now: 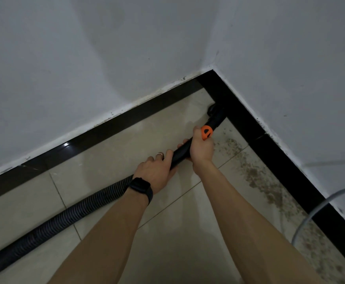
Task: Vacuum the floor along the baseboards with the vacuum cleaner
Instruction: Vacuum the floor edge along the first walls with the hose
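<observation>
A black vacuum tube [179,154] with an orange collar [206,132] points into the room corner. Its nozzle [215,112] touches the floor beside the black baseboard [247,121]. My right hand [201,147] grips the tube just behind the orange collar. My left hand [157,171], with a ring and a black wrist band, grips the tube farther back, where the ribbed hose [71,218] begins. The hose trails away to the lower left across the beige tiles. A strip of brown dirt [255,175] lies along the right baseboard.
White walls meet at the corner [212,68], with a glossy black baseboard [97,136] along the left wall too. A grey cable [315,210] loops down from the right wall onto the floor near the dirt.
</observation>
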A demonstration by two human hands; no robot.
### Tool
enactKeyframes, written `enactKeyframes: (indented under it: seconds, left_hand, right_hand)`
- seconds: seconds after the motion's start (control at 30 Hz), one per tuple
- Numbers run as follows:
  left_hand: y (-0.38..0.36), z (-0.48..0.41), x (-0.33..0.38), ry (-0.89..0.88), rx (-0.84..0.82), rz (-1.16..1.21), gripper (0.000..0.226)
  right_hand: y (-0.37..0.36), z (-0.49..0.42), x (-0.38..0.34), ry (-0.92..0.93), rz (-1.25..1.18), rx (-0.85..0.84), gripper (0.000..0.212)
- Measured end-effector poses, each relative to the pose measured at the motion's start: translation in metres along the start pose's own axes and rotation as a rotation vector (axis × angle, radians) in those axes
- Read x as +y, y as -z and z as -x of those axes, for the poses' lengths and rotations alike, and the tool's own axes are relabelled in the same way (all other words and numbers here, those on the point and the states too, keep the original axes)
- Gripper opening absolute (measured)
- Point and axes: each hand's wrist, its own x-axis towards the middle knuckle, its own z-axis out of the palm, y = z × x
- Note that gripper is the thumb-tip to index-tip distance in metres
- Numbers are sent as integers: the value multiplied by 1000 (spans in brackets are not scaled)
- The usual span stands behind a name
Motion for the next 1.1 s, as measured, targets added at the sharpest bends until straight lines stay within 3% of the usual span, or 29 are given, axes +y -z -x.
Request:
enactKeyframes:
  seconds: [0.33,0.53,0.73,0.83,0.97,1.1]
  left_hand:
    - [9,23,-28,90,27,84,43]
    - [13,59,-57,37,-8,8,40]
    - [2,93,-73,-80,-61,-117,49]
    - [-11,105,-77,-195,8,-163,60]
    - [-16,108,-75,-344,130,-218,46]
    - [-16,105,-67,-454,132,-238,46]
  right_hand:
    - [-33,14,3,-43,27,-148,41]
    - [-48,47,36,-82,32,-116,51]
    - [-26,100,68,-128,-129,15,36]
    - [-13,119,77,-137,-208,47,36]
    - [-2,131,83,-148,-253,127,37]
    - [14,140,89,-158,-312,217,36]
